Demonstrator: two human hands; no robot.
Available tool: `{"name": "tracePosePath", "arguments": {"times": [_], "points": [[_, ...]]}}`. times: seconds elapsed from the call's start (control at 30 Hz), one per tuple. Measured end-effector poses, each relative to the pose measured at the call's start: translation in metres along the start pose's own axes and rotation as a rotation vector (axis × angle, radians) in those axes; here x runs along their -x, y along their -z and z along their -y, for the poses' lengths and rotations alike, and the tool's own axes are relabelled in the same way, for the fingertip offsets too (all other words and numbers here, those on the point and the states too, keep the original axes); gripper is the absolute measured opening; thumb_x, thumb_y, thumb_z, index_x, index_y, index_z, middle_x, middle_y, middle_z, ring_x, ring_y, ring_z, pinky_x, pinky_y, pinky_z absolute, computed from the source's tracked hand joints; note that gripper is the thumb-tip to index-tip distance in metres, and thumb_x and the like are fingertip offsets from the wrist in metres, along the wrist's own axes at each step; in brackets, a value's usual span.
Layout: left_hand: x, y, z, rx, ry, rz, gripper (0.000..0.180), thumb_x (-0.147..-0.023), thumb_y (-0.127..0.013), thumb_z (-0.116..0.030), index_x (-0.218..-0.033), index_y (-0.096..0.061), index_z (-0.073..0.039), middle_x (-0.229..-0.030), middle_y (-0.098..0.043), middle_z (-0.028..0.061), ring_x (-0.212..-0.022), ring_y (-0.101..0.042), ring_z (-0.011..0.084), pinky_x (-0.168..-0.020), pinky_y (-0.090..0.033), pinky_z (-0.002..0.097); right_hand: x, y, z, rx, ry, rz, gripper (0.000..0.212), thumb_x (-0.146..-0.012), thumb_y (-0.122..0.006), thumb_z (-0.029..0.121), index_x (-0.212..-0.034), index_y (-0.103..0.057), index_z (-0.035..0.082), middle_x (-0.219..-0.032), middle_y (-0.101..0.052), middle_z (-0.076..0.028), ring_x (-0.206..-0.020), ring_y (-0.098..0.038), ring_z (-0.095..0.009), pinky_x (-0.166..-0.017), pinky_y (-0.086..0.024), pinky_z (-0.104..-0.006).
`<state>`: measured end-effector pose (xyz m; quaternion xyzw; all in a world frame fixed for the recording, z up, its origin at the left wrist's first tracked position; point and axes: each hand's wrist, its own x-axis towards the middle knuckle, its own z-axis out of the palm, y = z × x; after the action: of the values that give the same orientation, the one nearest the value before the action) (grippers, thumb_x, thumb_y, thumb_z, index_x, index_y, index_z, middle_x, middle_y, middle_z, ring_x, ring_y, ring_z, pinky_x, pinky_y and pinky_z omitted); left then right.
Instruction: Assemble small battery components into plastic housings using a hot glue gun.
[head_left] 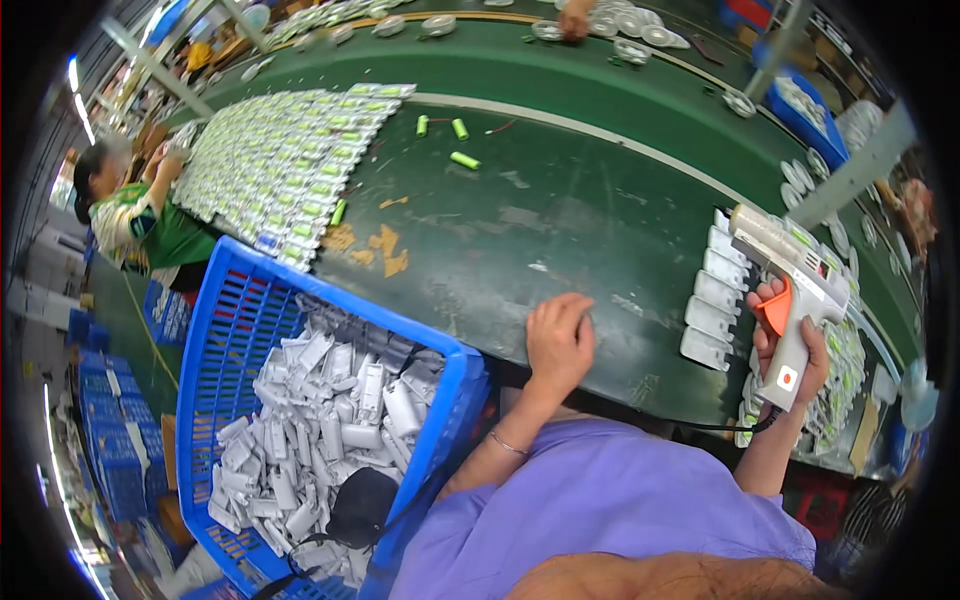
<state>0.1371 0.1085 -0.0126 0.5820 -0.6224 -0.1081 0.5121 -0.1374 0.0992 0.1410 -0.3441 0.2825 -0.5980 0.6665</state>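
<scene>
My right hand (pixel 816 362) is wrapped round the handle of a whitish hot glue gun (pixel 822 290), its fingers by the orange trigger (pixel 778 308). The gun's nose points up and left, over a row of white plastic housings (pixel 714 290) on the right of the bench. A dark cord leaves the bottom of the handle. My left hand (pixel 560 342) rests on the near edge of the green bench (pixel 480 270), fingers curled in and nothing visible in them. Its palm is hidden.
A blue crate (pixel 452 385) full of white plastic parts (pixel 290 470), with a black strapped item (pixel 362 505) on top, stands at my left. Beyond it lie rows of housings with green cells (pixel 280 160). Loose green cells (pixel 464 160) dot the bench. A co-worker (pixel 130 205) works far left.
</scene>
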Motion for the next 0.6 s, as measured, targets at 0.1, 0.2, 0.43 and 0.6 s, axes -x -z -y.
{"name": "tracePosePath", "arguments": {"times": [0.1, 0.2, 0.43, 0.6], "points": [[-0.037, -0.010, -0.018, 0.220, 0.143, -0.052, 0.030, -0.082, -0.056, 0.000, -0.111, -0.060, -0.003, -0.107, -0.059, 0.0167, -0.086, -0.058, 0.0291, -0.078, -0.049, 0.0366, 0.018, 0.013, 0.003, 0.056, 0.074, -0.006, 0.061, -0.089, -0.049, 0.023, -0.136, -0.033, -0.014, -0.128, -0.052, -0.029, -0.118, -0.053, -0.043, -0.068, -0.056, -0.0336], [-0.100, -0.032, -0.010, 0.184, 0.153, -0.121, 0.038, -0.082, -0.054, -0.001, -0.120, -0.052, -0.002, -0.107, -0.055, 0.0190, -0.085, -0.056, 0.0334, -0.080, -0.047, 0.0403, 0.036, 0.015, 0.007, 0.129, 0.116, -0.039, 0.066, -0.084, -0.054, 0.027, -0.133, -0.036, -0.014, -0.120, -0.055, -0.031, -0.112, -0.057, -0.043, -0.063, -0.056, -0.0327], [-0.255, -0.030, 0.099, -0.328, 0.695, -0.452, 0.027, -0.084, -0.055, -0.012, -0.110, -0.049, -0.005, -0.113, -0.054, 0.0222, -0.102, -0.059, 0.0400, -0.086, -0.048, 0.0504, 0.083, 0.049, 0.021, 0.196, 0.147, -0.144, 0.071, -0.077, -0.061, 0.027, -0.130, -0.037, -0.013, -0.114, -0.056, -0.029, -0.101, -0.062, -0.042, -0.058, -0.057, -0.0339], [-0.286, 0.014, 0.176, -0.578, 0.788, -0.535, 0.031, -0.081, -0.064, -0.017, -0.111, -0.059, -0.011, -0.119, -0.055, 0.0146, -0.114, -0.055, 0.0335, -0.096, -0.043, 0.0473, 0.096, 0.062, 0.025, 0.233, 0.189, -0.309, 0.074, -0.075, -0.060, 0.026, -0.132, -0.034, -0.013, -0.114, -0.055, -0.027, -0.101, -0.061, -0.040, -0.057, -0.056, -0.0345]]}}
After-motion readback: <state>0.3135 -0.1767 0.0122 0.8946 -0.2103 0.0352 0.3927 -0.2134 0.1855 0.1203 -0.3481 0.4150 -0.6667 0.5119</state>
